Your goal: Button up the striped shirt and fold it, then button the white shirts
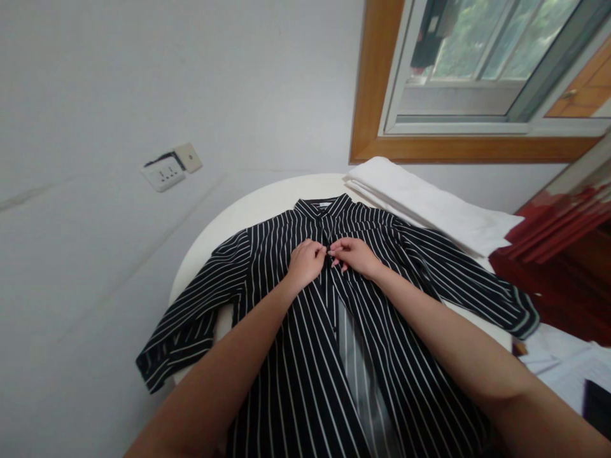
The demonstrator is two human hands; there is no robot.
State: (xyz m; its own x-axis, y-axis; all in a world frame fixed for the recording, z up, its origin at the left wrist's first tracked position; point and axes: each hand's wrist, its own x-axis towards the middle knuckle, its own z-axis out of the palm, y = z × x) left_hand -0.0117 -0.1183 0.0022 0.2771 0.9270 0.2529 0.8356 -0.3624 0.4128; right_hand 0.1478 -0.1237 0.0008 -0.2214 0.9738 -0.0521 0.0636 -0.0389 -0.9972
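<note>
We have the shirt (291,369) lying front up on the tabletop (267,198), both cuffs past the edge. Our left hand (306,262) and right hand (352,256) pinch its front just below the collar (306,208). Lower down the front gapes, so uneven pulling could misalign the two edges; a hard tug might drag everything askew.

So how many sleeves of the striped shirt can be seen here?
2. The left sleeve slants down past the table edge; the right sleeve stretches past the other side, near the white cloth. Neither is hidden.
</note>
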